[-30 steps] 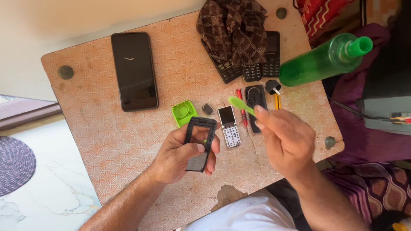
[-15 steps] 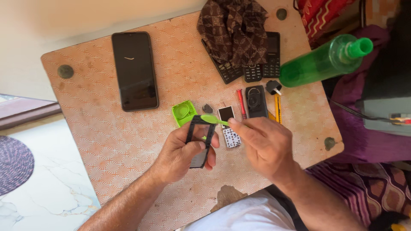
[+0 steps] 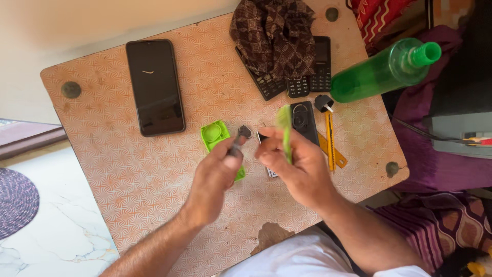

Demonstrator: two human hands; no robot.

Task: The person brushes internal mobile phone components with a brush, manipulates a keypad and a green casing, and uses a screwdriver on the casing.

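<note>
My left hand point(image 3: 212, 177) pinches a small dark phone frame point(image 3: 236, 149), which is turned edge-on and blurred. Close to its right, my right hand point(image 3: 300, 166) grips a thin green tool point(image 3: 284, 131) that points up, away from me. Both hands hover above a pink patterned table point(image 3: 128, 174). Just beyond the left fingers lie a green plastic piece point(image 3: 214, 134) and a small dark part point(image 3: 245, 131). A small phone part point(image 3: 268, 173) is mostly hidden under my right hand.
A black smartphone point(image 3: 155, 86) lies at the far left. A brown patterned cloth point(image 3: 274, 36) covers dark keypad phones point(image 3: 310, 77). A green bottle point(image 3: 384, 74) lies at the right edge, near a black phone cover point(image 3: 303, 120) and a yellow utility knife point(image 3: 330, 143).
My left hand has turned the phone frame from flat to edge-on. My right hand brought the green tool left, close to the frame, and the tool now stands upright.
</note>
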